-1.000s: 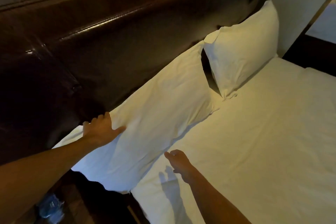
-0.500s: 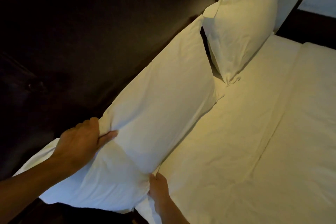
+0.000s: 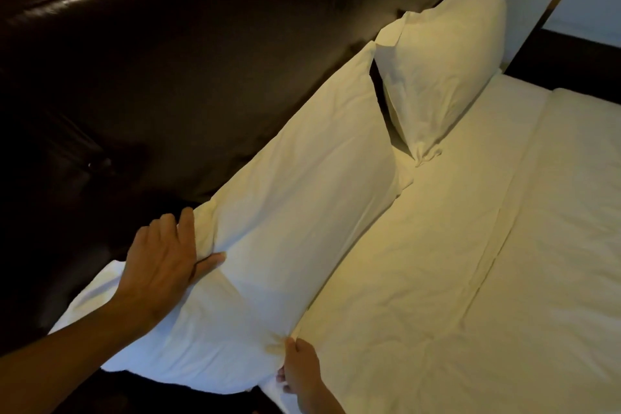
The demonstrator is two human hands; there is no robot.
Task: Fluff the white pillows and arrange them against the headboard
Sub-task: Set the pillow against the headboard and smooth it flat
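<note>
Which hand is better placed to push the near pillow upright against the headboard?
Left, probably. The left hand grips the near pillow at its upper edge beside the headboard; the right hand only pinches its lower corner.

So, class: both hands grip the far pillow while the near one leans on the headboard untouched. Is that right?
No. The head view shows the left hand and right hand gripping the near pillow; the far pillow leans on the headboard untouched.

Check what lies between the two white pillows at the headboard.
In the head view, a narrow dark gap separates the near pillow from the far pillow; only shadowed headboard shows in it, nothing else.
</note>
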